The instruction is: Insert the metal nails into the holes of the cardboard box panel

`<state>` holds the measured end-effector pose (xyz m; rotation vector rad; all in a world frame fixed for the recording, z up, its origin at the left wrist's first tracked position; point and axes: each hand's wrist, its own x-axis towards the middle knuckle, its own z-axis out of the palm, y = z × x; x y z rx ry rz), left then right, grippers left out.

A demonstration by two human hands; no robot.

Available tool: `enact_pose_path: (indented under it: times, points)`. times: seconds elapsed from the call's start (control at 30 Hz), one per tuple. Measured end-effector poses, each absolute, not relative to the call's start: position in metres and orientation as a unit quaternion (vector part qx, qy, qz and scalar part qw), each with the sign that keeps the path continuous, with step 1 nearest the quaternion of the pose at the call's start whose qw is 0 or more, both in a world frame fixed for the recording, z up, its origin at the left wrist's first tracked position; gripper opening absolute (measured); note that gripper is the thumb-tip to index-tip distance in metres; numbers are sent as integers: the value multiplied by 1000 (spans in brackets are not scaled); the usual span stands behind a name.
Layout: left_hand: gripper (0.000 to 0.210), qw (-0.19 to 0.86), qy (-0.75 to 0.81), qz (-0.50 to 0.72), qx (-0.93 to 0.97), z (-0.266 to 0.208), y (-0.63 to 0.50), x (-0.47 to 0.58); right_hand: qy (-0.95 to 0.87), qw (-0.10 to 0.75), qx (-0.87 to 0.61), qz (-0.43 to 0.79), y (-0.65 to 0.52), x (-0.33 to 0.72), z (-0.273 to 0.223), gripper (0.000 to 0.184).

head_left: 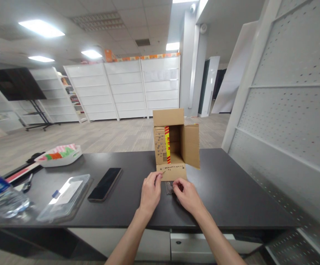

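An opened cardboard box [173, 117] stands on the dark table, its flaps folded out. Its lower front flap [173, 176] lies toward me and has a row of small dark holes. My left hand [151, 189] pinches a small thin pin [163, 172] over that flap; its exact kind is too small to tell. A row of thin metal rods [169, 188] lies side by side just in front of the flap. Right of them, my right hand [186, 193] has its fingertips pressed together against the rods' edge. What it grips there is hidden.
Left on the table [231, 191] lie a black phone [105, 184], a clear plastic case [64, 197], a water bottle [4, 197] and a white tray [63, 162] with colourful contents. A perforated white panel [287, 110] rises along the right side.
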<state>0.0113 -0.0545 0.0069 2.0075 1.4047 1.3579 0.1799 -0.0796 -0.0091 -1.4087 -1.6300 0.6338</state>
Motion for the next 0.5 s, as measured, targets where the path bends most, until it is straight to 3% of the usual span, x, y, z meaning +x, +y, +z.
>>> enact_pose_path:
  times: [0.23,0.5]
  points:
    - [24,191,503,520,664,16,-30,25,-655,430,-567,253,-80,180,-10,19]
    - [24,215,493,607,586,-14,-20,34,-655,438,-560,257,-78,180,-14,19]
